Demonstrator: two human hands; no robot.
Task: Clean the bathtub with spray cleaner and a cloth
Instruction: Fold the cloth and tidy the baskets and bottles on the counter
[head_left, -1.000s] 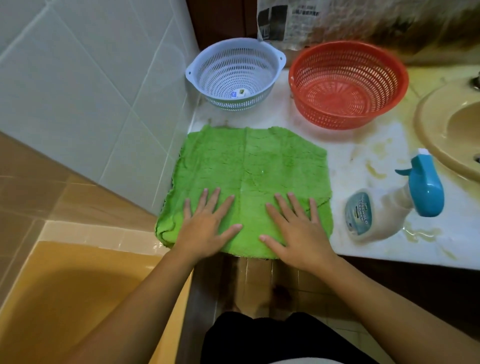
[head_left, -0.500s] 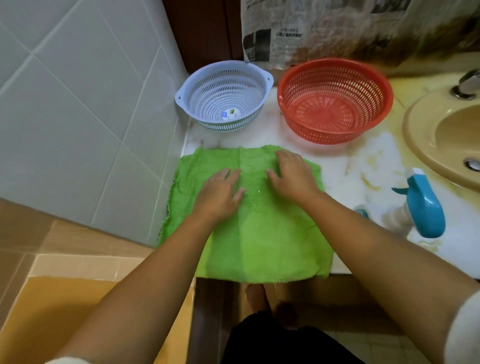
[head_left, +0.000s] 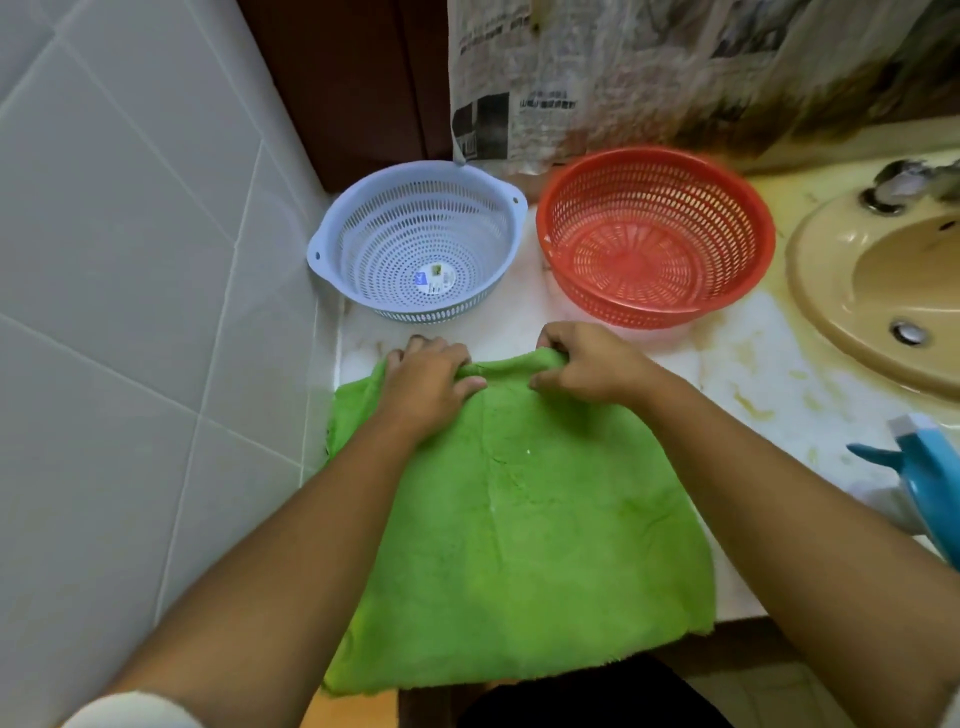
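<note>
Gripping the far edge of the green cloth (head_left: 530, 525) at frame centre, both hands, left (head_left: 428, 382) and right (head_left: 587, 366), pinch it; it lies on the desk (head_left: 753, 374), spray bottle (head_left: 924, 480) at right edge.

Single head-worn wide-angle view: the scene is taken from close above, the lens being pitched forward and steeply down, centred on a green cloth (head_left: 519, 545) spread on a stained countertop (head_left: 727, 374), and bounded by a tiled wall (head_left: 130, 260) at left and a basin (head_left: 815, 312) cropped at right.
</note>
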